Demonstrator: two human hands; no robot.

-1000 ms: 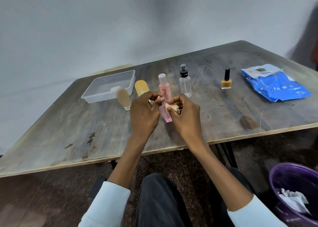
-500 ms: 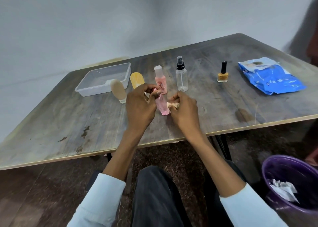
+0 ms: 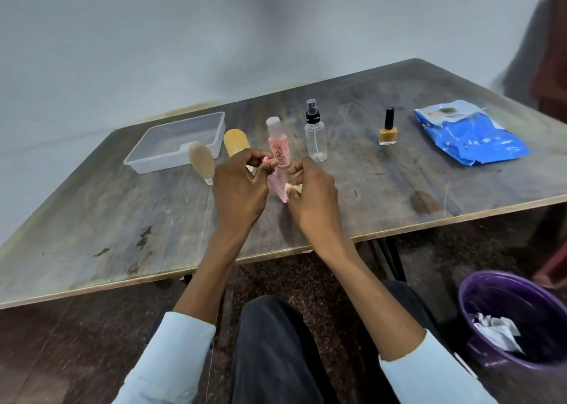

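Left hand [image 3: 239, 186] pinches pink strip [image 3: 280, 189]; pink bottle [image 3: 278, 146], spray bottle [image 3: 316, 133] just behind.

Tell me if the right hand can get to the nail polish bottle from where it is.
Probably yes. The nail polish bottle stands alone on the table, out to the side of the right hand; bare wood lies between them, though that hand pinches a pale wad.

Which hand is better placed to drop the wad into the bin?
Right, I'd say: the right hand pinches the wad, the purple bin stands on that side, and the left hand holds a pink strip.
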